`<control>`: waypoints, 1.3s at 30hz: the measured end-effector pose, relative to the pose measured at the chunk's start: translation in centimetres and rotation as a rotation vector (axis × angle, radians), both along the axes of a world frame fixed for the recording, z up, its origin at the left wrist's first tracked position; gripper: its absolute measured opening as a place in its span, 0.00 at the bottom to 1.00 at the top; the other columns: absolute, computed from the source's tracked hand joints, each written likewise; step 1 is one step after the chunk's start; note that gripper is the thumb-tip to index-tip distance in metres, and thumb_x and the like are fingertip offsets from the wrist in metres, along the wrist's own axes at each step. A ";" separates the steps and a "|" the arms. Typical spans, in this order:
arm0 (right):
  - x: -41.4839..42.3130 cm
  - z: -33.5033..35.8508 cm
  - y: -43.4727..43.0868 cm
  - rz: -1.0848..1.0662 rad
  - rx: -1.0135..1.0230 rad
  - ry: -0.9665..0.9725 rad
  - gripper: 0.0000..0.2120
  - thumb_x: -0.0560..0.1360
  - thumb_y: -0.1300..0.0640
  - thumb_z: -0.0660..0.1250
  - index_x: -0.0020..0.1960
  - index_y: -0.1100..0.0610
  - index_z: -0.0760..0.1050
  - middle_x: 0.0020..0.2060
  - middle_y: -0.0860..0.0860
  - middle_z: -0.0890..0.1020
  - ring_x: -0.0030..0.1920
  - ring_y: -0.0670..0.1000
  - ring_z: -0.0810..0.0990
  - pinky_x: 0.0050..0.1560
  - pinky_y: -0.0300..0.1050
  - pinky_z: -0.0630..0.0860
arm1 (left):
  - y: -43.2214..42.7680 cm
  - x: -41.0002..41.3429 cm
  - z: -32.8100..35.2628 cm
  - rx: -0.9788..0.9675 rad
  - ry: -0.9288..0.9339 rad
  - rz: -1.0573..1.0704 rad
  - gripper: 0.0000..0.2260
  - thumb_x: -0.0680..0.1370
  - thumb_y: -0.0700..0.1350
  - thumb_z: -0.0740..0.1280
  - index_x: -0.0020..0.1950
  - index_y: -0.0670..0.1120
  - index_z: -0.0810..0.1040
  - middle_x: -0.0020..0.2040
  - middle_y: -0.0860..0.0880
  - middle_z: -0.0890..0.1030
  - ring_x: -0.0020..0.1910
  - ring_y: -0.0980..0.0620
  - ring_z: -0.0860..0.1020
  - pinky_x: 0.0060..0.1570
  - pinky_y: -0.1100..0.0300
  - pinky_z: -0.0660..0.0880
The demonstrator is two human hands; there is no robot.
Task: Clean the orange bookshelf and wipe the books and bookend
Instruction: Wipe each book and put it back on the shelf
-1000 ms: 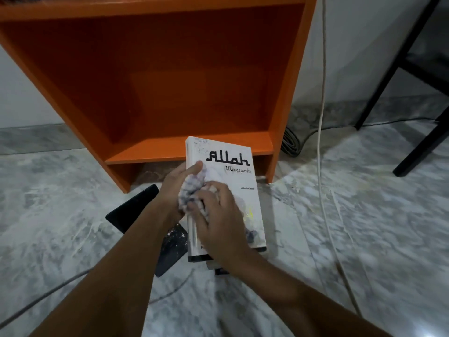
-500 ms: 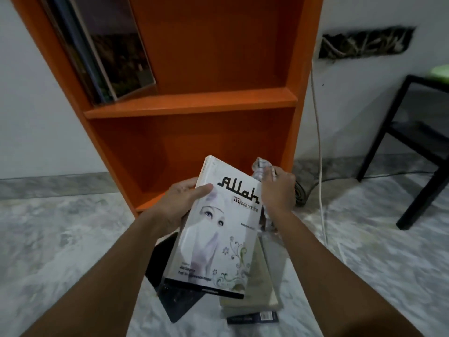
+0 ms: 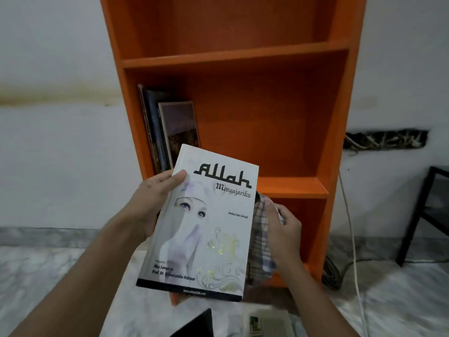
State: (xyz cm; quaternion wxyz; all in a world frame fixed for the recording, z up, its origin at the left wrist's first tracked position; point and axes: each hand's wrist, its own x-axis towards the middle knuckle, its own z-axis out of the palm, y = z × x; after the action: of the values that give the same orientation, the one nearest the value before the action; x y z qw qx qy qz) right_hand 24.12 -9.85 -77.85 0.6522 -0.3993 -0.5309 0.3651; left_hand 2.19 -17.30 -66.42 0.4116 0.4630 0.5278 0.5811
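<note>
My left hand (image 3: 150,203) grips a white book (image 3: 206,229) by its left edge and holds it up, cover toward me, in front of the orange bookshelf (image 3: 267,132). Behind the book's right edge, my right hand (image 3: 284,232) is closed on a checked cloth (image 3: 261,242). A few dark books (image 3: 170,132) lean against the left wall of the shelf's middle compartment. The compartment above them looks bare. Part of another book (image 3: 272,322) and a black flat object (image 3: 196,324) lie on the floor below.
A marble floor (image 3: 48,276) spreads under the shelf. White cables (image 3: 349,227) hang down the wall to the right of the shelf, with a coil of cable (image 3: 331,273) at its foot. A black metal frame (image 3: 422,215) stands at far right.
The book went from lying on the floor under the cloth to being lifted up by my left hand in front of the middle shelf. My right hand moved off the cover to behind its right edge.
</note>
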 end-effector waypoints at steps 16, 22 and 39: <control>-9.2 11.0 6.8 0.147 0.098 -0.635 0.22 0.71 0.30 0.65 0.56 0.43 0.79 0.54 0.43 0.79 0.49 0.42 0.78 0.45 0.45 0.78 | 13.0 -1.5 8.3 0.524 0.104 0.817 0.07 0.83 0.52 0.61 0.55 0.51 0.76 0.50 0.52 0.82 0.45 0.54 0.82 0.42 0.55 0.83; -13.3 12.2 11.6 0.195 -0.032 -0.980 0.37 0.57 0.20 0.67 0.56 0.44 0.76 0.48 0.45 0.78 0.46 0.52 0.78 0.40 0.48 0.75 | 19.1 -1.5 8.7 0.573 0.160 0.910 0.17 0.83 0.51 0.61 0.69 0.44 0.73 0.61 0.47 0.81 0.58 0.48 0.81 0.55 0.51 0.81; -19.5 8.4 20.5 0.327 -0.107 -1.265 0.28 0.76 0.39 0.65 0.67 0.57 0.71 0.60 0.56 0.79 0.58 0.58 0.79 0.49 0.46 0.75 | 22.8 -5.9 5.1 0.332 0.912 0.836 0.09 0.77 0.41 0.69 0.52 0.49 0.71 0.55 0.45 0.76 0.44 0.49 0.78 0.38 0.57 0.78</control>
State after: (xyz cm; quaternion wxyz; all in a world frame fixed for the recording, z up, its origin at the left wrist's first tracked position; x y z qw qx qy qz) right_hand 4.61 10.64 -69.46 0.1295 -0.4828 -0.8471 0.1803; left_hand -3.69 5.51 -61.36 -0.1928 0.4764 0.6888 0.5113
